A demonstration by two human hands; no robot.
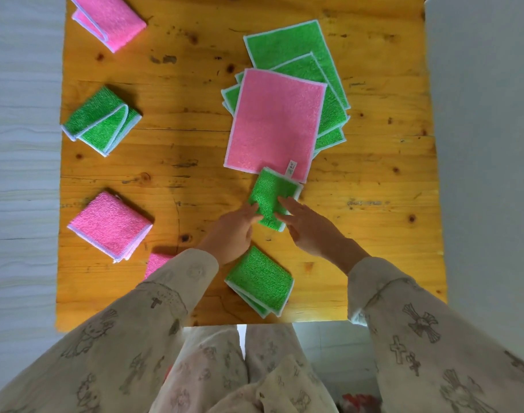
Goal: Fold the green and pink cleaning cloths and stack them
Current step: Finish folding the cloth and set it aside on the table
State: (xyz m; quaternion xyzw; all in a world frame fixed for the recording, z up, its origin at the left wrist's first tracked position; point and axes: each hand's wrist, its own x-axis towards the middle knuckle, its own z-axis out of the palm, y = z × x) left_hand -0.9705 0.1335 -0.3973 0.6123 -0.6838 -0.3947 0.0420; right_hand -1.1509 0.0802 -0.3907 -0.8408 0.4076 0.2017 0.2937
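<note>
Handling a small folded green cloth (268,198) at table centre, you have both hands on it: your left hand (232,231) touches its near-left edge with the fingertips, and your right hand (307,226) lies with straight fingers across its near-right part, neither hand curled round it, fingers relaxed and the hands close together. That cloth lies flat on the wooden table (189,138) and its far corner overlaps the near edge of the flat pink cloth (274,123), which has a small white label (291,168) by that edge. The pink cloth tops a fanned pile of flat green cloths (296,52), unfolded, on the far right side. Another folded green cloth (259,283) sits near the table's front edge, just below your hands and apart from them. Along the left side, well apart from one another: a folded pink cloth at the far corner (108,19), a folded green one (101,120), and a folded pink square (110,226). A further pink piece (156,262) peeks out from under your left sleeve (165,293); most of it is hidden. Both sleeves are pale with printed figures.
</note>
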